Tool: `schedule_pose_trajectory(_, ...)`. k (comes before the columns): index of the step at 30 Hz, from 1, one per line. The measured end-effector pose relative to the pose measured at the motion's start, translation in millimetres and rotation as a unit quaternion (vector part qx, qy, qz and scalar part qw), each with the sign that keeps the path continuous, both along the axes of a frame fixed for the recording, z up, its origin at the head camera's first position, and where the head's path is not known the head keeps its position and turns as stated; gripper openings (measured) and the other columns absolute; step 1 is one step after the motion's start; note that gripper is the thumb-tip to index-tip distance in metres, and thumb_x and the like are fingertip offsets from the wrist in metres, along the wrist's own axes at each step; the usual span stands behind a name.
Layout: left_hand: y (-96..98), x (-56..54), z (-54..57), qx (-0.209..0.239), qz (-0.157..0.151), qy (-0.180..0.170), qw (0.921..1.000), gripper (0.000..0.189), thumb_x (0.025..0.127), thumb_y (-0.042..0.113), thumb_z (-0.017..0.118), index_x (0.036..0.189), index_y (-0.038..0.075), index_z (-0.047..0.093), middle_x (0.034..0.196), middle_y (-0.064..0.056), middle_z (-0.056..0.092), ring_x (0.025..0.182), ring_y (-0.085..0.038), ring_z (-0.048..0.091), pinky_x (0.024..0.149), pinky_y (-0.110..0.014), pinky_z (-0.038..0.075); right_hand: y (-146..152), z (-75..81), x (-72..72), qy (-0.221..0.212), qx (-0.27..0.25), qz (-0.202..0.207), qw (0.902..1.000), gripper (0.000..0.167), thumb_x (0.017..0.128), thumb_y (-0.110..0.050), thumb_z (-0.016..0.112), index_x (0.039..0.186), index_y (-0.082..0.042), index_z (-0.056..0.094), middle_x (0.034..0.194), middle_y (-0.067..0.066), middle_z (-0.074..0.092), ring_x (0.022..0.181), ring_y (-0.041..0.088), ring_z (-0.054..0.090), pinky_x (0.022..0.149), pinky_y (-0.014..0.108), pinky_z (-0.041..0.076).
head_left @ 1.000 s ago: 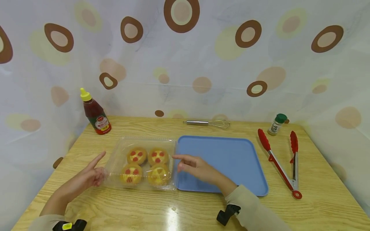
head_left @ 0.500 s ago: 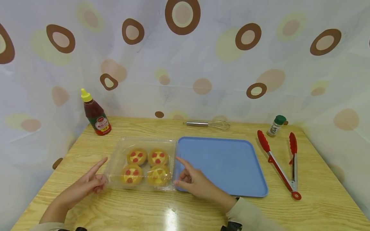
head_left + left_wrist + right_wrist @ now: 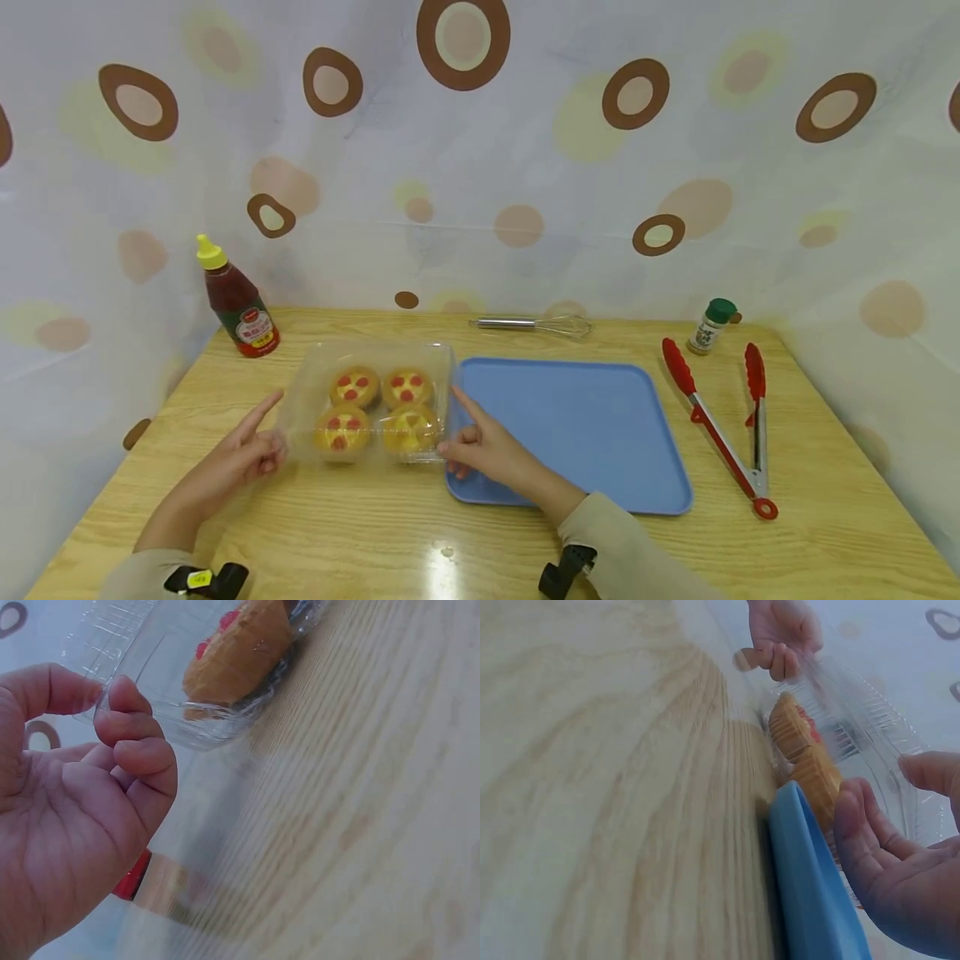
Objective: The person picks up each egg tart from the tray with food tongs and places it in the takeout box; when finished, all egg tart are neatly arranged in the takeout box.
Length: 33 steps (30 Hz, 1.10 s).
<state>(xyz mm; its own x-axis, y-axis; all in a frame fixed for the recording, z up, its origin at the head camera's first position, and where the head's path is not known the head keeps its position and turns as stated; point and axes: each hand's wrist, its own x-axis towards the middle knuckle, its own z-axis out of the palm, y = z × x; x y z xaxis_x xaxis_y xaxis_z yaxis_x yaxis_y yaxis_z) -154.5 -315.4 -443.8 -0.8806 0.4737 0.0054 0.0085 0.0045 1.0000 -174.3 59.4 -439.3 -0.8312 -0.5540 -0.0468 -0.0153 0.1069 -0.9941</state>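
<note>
A clear plastic food box (image 3: 300,379) holds several small round tarts (image 3: 354,387) with red and yellow tops, in front of me left of centre. My left hand (image 3: 232,467) is at its left side; in the left wrist view the thumb and a curled finger pinch the plastic rim (image 3: 112,667). At the right side my right hand (image 3: 491,446) holds the box edge between thumb and fingers, forefinger pointing away from me. The right wrist view has the box beside the blue tray (image 3: 799,862). Whether the box bottom touches the table, I cannot tell.
The blue tray (image 3: 570,433) lies right of the box. Red-tipped tongs (image 3: 723,442) lie spread farther right, near a green-capped shaker (image 3: 708,325). A whisk (image 3: 532,325) lies at the back. A sauce bottle (image 3: 240,308) stands back left. A patterned cloth hangs behind the table.
The box with its tarts has shifted away from me or upward, both hands moving with it. My right hand has closed in on the box's near right edge. Tray and tongs stay put.
</note>
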Motion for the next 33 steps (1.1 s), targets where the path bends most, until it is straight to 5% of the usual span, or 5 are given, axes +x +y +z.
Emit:
schedule_pose_trajectory(4, 1.8, -4.4, 0.2, 0.008, 0.011, 0.003, 0.9999, 0.066, 0.100, 0.003, 0.032, 0.150, 0.005, -0.012, 0.082, 0.005, 0.047, 0.071, -0.005, 0.044, 0.060, -0.023, 0.039, -6, -5.3, -5.0, -0.062, -0.051, -0.009, 0.9967, 0.085, 0.091, -0.009, 0.062, 0.154, -0.020, 0.005, 0.087, 0.023, 0.067, 0.067, 0.017, 0.066, 0.058, 0.031, 0.055)
schedule_pose_trajectory(10, 1.0, -5.3, -1.3, 0.035, 0.004, 0.017, 0.9992, 0.066, 0.099, -0.001, 0.030, 0.150, 0.007, -0.011, 0.080, 0.005, 0.048, 0.069, -0.005, 0.043, 0.057, -0.033, 0.027, -13, -6.1, -3.2, -0.109, -0.112, -0.015, 0.9876, 0.086, 0.091, 0.000, 0.058, 0.154, -0.019, 0.002, 0.083, 0.019, 0.069, 0.064, 0.015, 0.067, 0.055, 0.025, 0.053)
schedule_pose_trajectory(14, -0.1, -5.1, -2.3, 0.033, 0.006, 0.010, 0.9994, 0.067, 0.101, 0.001, 0.031, 0.151, 0.013, -0.011, 0.079, 0.006, 0.050, 0.067, -0.004, 0.042, 0.057, -0.035, 0.025, -14, -4.8, -1.9, -0.118, -0.123, -0.021, 0.9851, 0.086, 0.090, 0.003, 0.057, 0.154, -0.019, 0.004, 0.084, 0.023, 0.068, 0.064, 0.016, 0.068, 0.057, 0.025, 0.054)
schedule_pose_trajectory(20, -0.4, -3.8, -2.0, 0.044, 0.005, -0.002, 0.9990, 0.071, 0.101, 0.001, 0.034, 0.152, 0.023, -0.009, 0.079, 0.006, 0.055, 0.067, -0.002, 0.046, 0.060, -0.020, 0.043, -15, -3.3, 0.2, -0.133, -0.130, -0.032, 0.9820, 0.086, 0.088, 0.007, 0.055, 0.154, -0.022, 0.007, 0.082, 0.023, 0.068, 0.063, 0.017, 0.068, 0.058, 0.025, 0.055)
schedule_pose_trajectory(33, 2.3, -6.3, -3.8, 0.058, -0.010, 0.004, 0.9983, 0.072, 0.100, -0.002, 0.035, 0.153, 0.031, -0.002, 0.078, 0.006, 0.055, 0.064, -0.009, 0.039, 0.059, -0.036, 0.023, -16, -2.7, 3.2, -0.147, -0.130, -0.066, 0.9783, 0.087, 0.087, 0.008, 0.057, 0.153, -0.024, 0.010, 0.073, 0.015, 0.068, 0.059, 0.017, 0.067, 0.055, 0.024, 0.054)
